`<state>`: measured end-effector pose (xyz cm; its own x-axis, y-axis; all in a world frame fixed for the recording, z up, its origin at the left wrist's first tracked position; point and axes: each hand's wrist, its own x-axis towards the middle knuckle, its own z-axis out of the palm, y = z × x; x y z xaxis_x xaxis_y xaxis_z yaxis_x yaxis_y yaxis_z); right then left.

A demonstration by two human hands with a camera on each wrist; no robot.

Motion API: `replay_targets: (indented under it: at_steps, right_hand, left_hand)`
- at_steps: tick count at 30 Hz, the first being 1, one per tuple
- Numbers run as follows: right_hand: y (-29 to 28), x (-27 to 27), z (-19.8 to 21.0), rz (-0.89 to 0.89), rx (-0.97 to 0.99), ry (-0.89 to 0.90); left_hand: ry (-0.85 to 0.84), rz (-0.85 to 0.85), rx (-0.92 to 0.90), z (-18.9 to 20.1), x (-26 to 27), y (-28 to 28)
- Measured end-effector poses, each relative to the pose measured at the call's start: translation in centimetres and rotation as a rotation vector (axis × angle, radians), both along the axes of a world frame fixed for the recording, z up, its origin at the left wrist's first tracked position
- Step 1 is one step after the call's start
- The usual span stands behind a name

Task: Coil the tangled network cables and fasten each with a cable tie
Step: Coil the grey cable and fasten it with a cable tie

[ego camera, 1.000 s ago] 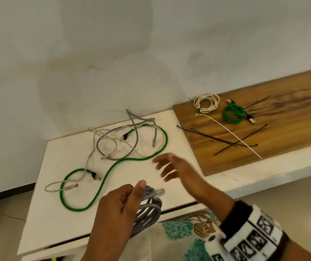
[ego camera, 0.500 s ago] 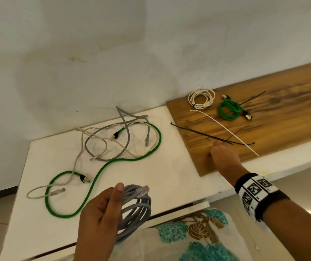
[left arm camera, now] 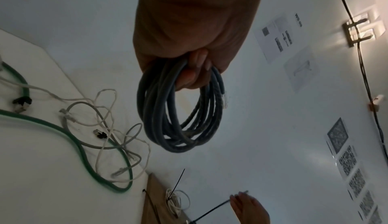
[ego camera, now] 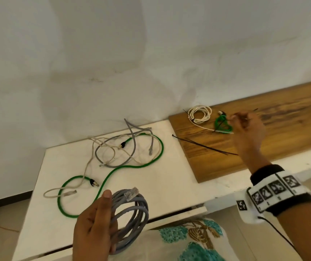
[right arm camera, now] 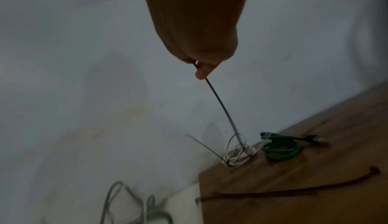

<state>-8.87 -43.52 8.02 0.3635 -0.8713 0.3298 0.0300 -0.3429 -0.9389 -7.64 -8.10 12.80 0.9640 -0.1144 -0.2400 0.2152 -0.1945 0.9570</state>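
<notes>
Left hand (ego camera: 94,228) grips grey coil (ego camera: 132,217); right hand (ego camera: 248,129) pinches black tie (right arm camera: 220,104). Loops may spring loose if my grip slackens while threading one-handed.

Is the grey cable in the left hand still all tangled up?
No, the grey cable is wound into neat round loops, and the left hand grips the bundle at one side.

Tangled cables (ego camera: 124,153) clutter the white tabletop's (ego camera: 169,178) far half; near right bare.

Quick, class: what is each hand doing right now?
Left hand: grips the coiled grey network cable.
Right hand: pinches a thin black plastic cable tie.
</notes>
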Motion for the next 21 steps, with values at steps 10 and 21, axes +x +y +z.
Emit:
replay_targets:
  at_steps: [10, 21]
  right_hand:
    - [2.6, -4.1, 5.4, 0.021, 0.892, -0.644]
    - [23.2, -12.5, 11.4, 0.397, 1.222, -0.490]
  left_hand:
    - [-0.008, 0.138, -0.231, 3.2, -3.8, 4.0]
    - [0.020, 0.397, -0.400, 5.2, -10.1, 5.9]
